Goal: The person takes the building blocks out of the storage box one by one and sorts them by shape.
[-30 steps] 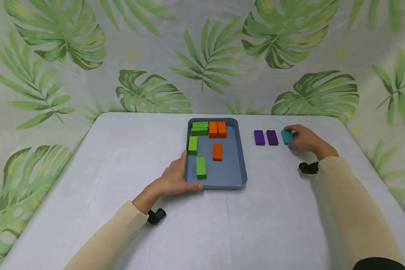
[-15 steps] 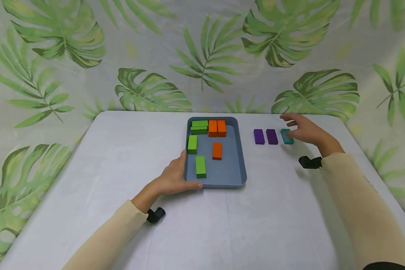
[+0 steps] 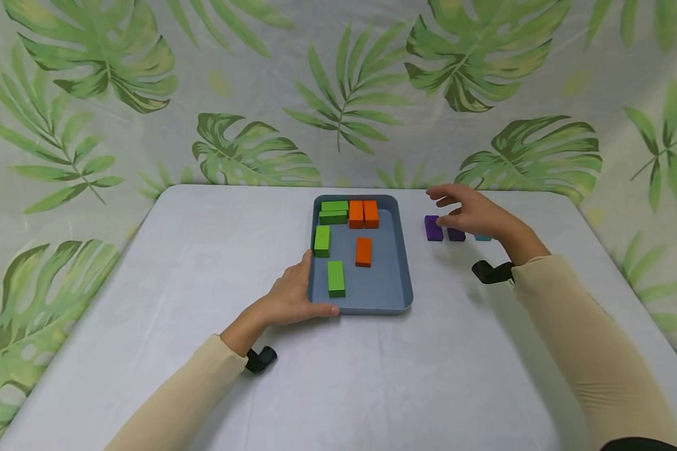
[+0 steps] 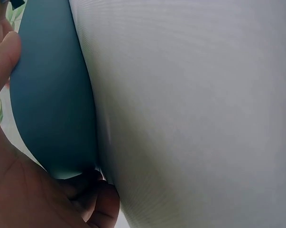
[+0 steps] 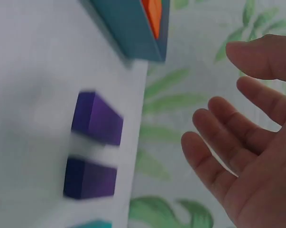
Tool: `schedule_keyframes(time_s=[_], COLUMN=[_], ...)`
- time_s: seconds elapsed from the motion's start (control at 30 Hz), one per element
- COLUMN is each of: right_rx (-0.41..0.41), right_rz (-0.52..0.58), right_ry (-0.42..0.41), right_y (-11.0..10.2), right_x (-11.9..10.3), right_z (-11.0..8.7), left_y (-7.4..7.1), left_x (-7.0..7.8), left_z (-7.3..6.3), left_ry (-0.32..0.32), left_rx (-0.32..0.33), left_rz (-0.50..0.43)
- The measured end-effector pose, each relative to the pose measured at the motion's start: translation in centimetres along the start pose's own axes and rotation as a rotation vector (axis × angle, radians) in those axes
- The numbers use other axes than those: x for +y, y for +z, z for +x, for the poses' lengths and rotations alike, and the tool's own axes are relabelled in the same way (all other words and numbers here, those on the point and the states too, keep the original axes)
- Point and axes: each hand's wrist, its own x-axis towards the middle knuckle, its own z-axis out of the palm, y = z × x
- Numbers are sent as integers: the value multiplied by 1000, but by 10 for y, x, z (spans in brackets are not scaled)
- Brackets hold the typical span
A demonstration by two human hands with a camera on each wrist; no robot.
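Observation:
My left hand (image 3: pixel 290 297) holds the near left corner of a blue-grey tray (image 3: pixel 392 300), thumb along its front wall and fingers at its left side. In the left wrist view some fingers curl at the wall of the tray (image 4: pixel 52 95). My right hand (image 3: pixel 474 213) hovers with relaxed fingers over the row of blocks right of the tray, holding nothing. The row has a purple block (image 3: pixel 433 229), a darker purple block (image 3: pixel 456 235) and a teal block (image 3: pixel 482 238), the last two partly hidden by that hand. In the right wrist view the fingers are spread beside the purple block (image 5: pixel 97 118).
Inside the tray lie several green blocks, one of them (image 3: pixel 335 279) near the front, and three orange blocks, one (image 3: pixel 363 252) apart from the other two. A white cloth covers the table (image 3: pixel 214 250); a leaf-patterned curtain (image 3: pixel 350 94) hangs behind its far edge.
My right hand has let go of the teal block, lifted, and moved left over the purple blocks. The teal block stays on the table. The left hand and tray have stayed in place.

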Motion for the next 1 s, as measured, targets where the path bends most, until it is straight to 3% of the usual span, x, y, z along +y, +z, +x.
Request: schedule_keyframes(time_s=[0.3, 0.7, 1.0], right_rx=[-51, -141, -190], right_rz=[-4, -161, -233], right_ry=[-104, -113, -119], right_y=[23, 45, 69], right_x=[-29, -64, -66], right_z=[7, 29, 38], left_y=[0, -1, 0], left_x=[2, -2, -1], left_z=[-1, -1, 1], left_ry=[25, 25, 38], left_rx=[10, 20, 18], left_rz=[-11, -17, -30])
